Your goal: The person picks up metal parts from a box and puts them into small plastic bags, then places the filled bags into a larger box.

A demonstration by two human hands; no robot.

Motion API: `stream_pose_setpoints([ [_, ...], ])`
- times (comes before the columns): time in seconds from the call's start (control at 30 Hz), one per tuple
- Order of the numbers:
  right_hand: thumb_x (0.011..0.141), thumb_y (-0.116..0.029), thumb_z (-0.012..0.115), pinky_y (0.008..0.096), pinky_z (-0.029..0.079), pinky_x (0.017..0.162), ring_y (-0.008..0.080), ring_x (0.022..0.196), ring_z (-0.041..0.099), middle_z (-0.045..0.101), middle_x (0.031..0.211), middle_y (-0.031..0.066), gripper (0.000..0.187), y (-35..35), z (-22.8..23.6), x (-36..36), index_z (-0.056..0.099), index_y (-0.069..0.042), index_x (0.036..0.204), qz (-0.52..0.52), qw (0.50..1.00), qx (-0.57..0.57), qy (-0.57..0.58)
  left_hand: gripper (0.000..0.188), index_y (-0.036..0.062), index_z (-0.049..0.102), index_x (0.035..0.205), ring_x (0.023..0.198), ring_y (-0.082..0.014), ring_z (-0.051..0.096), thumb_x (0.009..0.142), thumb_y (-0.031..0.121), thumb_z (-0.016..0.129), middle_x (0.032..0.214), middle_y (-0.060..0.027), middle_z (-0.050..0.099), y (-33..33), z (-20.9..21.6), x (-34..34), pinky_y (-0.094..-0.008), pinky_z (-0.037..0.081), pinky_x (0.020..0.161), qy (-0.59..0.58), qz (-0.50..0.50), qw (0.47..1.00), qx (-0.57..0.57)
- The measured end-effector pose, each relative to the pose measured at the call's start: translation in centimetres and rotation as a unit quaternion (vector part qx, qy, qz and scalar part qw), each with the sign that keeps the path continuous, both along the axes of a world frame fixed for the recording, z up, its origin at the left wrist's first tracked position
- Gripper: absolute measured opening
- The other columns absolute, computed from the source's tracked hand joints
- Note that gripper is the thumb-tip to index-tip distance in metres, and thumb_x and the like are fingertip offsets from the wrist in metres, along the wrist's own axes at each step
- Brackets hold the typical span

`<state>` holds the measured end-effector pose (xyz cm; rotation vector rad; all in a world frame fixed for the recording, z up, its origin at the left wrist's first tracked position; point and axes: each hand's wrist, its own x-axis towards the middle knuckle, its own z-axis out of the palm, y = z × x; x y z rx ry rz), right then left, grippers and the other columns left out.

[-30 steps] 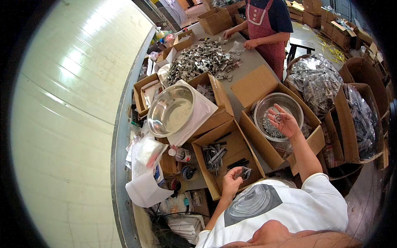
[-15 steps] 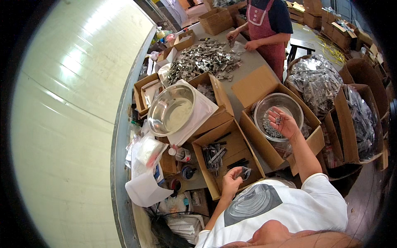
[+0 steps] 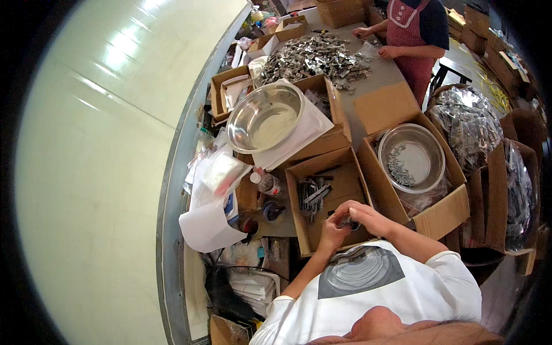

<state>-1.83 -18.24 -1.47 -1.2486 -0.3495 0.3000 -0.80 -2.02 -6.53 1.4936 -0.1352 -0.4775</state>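
My left hand [image 3: 333, 236] and my right hand [image 3: 364, 217] meet over the near edge of an open cardboard box [image 3: 294, 227]. The left one is closed on a small clear plastic bag [image 3: 354, 226], partly covered by the fingers. Bent fingers of my right hand reach across the top of the left; whatever lies in them is hidden. Slim metal and black pieces [image 3: 313, 194] lie in the box below. To the right, a steel bowl [image 3: 425, 164] holding small silvery metal parts [image 3: 398, 168] sits in another cardboard box [image 3: 382, 183].
Left of the boxes, a large steel basin [image 3: 267, 118] rests on white sheets. A heap of metal pieces [image 3: 316, 57] covers the far table, where a person in a red checked apron [image 3: 411, 54] handles a clear bag. Filled bags [image 3: 468, 123] stand at the right. A bottle [image 3: 265, 183] stands nearby.
My right hand, palm up with small metal parts above the steel bowl before, has come down leftward to my left hand. Its fingers have curled. The whole view has shifted somewhat.
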Motion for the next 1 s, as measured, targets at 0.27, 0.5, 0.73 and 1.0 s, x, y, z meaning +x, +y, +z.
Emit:
stream_pose_setpoints([
  [0.27, 0.078, -0.021, 0.065, 0.0392, 0.038, 0.096, 0.0314, 0.115, 0.046, 0.049, 0.120, 0.0169, 0.032, -2.3, 1.6, -0.1, 0.059, -0.004, 0.105, -0.016, 0.920, -0.321, -0.223, 0.042, -0.0019, 0.058, 0.113, 0.089, -0.0129, 0.057, 0.072, -0.008, 0.051, 0.105, -0.0052, 0.061, 0.9, 0.3, -0.2, -0.0243, 0.046, 0.074, 0.059, 0.005, 0.997, -0.044],
  [0.5, 0.070, -0.010, 0.069, 0.0375, 0.050, 0.074, 0.0307, 0.086, 0.061, 0.060, 0.097, 0.0134, 0.014, -2.8, -1.6, -0.3, 0.063, -0.004, 0.081, -0.072, 0.852, -0.430, -0.290, 0.039, -0.0026, 0.057, 0.114, 0.089, -0.0110, 0.057, 0.076, -0.005, 0.053, 0.105, -0.0058, 0.061, 1.1, 1.2, 0.1, -0.0232, 0.048, 0.069, 0.083, -0.028, 0.994, -0.069],
  [0.73, 0.074, -0.008, 0.068, 0.0374, 0.051, 0.070, 0.0307, 0.080, 0.062, 0.062, 0.089, 0.0131, 0.010, -2.7, -0.9, -0.2, 0.062, -0.001, 0.077, -0.136, 0.870, -0.373, -0.291, 0.020, -0.0015, 0.065, 0.094, 0.082, -0.0201, 0.062, 0.075, 0.005, 0.067, 0.094, -0.0097, 0.062, 3.0, 3.2, 1.5, -0.0281, 0.049, 0.070, -0.249, -0.117, 0.944, 0.180],
  [1.0, 0.070, -0.007, 0.068, 0.0366, 0.050, 0.075, 0.0306, 0.085, 0.061, 0.061, 0.092, 0.0135, 0.013, -2.6, -2.4, 0.4, 0.065, 0.001, 0.081, -0.076, 0.887, -0.362, -0.277, 0.009, 0.0003, 0.065, 0.085, 0.075, -0.0211, 0.061, 0.076, 0.002, 0.067, 0.083, -0.0098, 0.063, 2.5, 3.3, 1.8, -0.0295, 0.048, 0.066, -0.306, -0.089, 0.930, 0.185],
])
